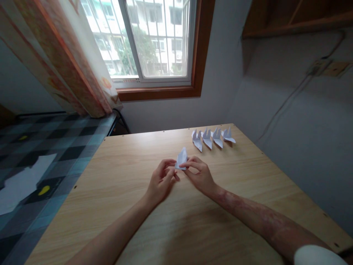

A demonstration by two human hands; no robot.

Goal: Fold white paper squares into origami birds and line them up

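A small piece of folded white paper [182, 157] is held up between my two hands over the wooden table, its pointed end upward. My left hand [162, 176] pinches its lower left corner with thumb and fingers. On the other side, my right hand [200, 175] grips the lower right edge, the index finger lying across the front. Beyond my hands, several finished-looking folded paper cranes [217, 138] stand in a row near the far right of the table.
The wooden table [124, 217] reaches back toward the wall below a barred window [160, 40]. To the left lies a checked cloth surface [24, 143] with white paper sheets [26, 180] on it. A shelf [298, 22] and a cable [284, 101] are on the right wall.
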